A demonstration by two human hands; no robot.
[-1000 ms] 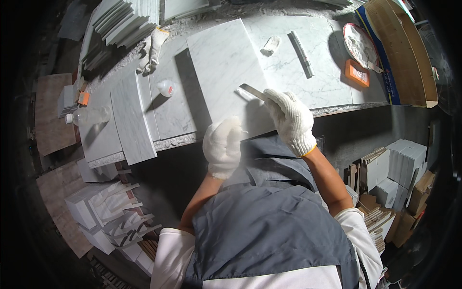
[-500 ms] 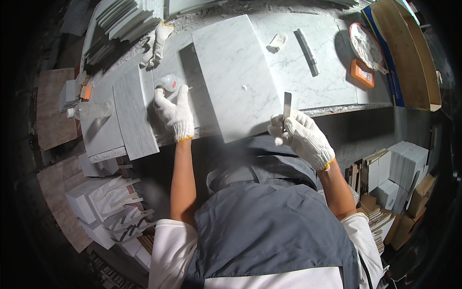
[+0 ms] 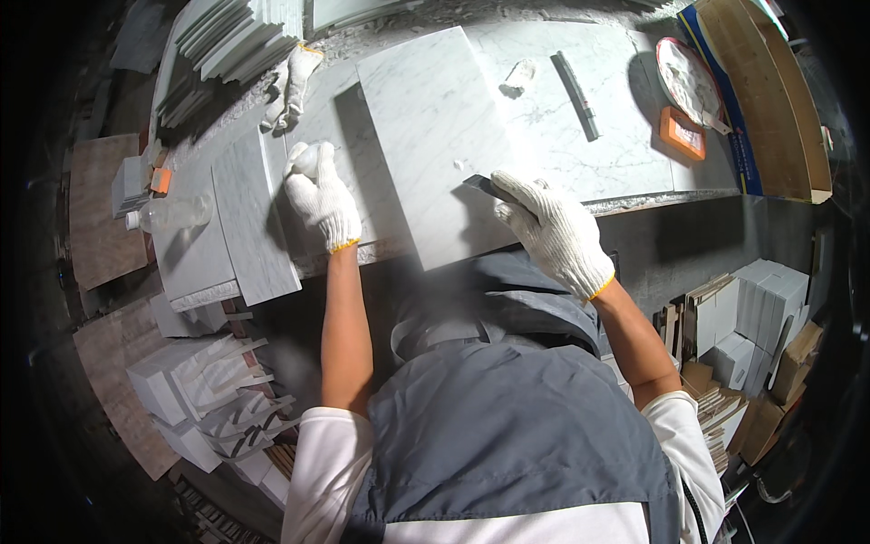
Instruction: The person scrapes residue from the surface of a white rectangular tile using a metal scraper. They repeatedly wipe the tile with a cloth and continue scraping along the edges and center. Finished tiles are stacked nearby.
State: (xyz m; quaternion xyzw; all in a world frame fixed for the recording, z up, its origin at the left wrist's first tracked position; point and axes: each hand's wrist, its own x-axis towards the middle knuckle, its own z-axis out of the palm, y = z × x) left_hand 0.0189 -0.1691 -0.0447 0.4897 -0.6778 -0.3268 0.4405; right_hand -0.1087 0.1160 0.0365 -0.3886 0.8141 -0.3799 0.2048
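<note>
Okay, from my remote feed: the left hand (image 3: 323, 201), in a white knit glove, is left of the big marble slab (image 3: 430, 118), grip wrapped around a small whitish bottle (image 3: 314, 164), mostly hidden by the fingers. Right hand (image 3: 559, 234), gloved the same, pinches a flat blade (image 3: 481, 187) over the slab's near part; tip points left, can't tell if it touches stone. White dab (image 3: 459, 165) on the slab, just beyond the blade. Slab sits mid-table (image 3: 616, 172), near end jutting past the edge. Left: narrow slab (image 3: 252, 213), then clear bottle (image 3: 177, 214). Far left: spare gloves (image 3: 292, 86), thin-slab stack (image 3: 237, 41). Right of the big slab: white lump (image 3: 519, 74), marker pen (image 3: 577, 95), red-rimmed dish (image 3: 685, 80), orange box (image 3: 681, 134) just nearer, then long cardboard box (image 3: 770, 109).
</note>
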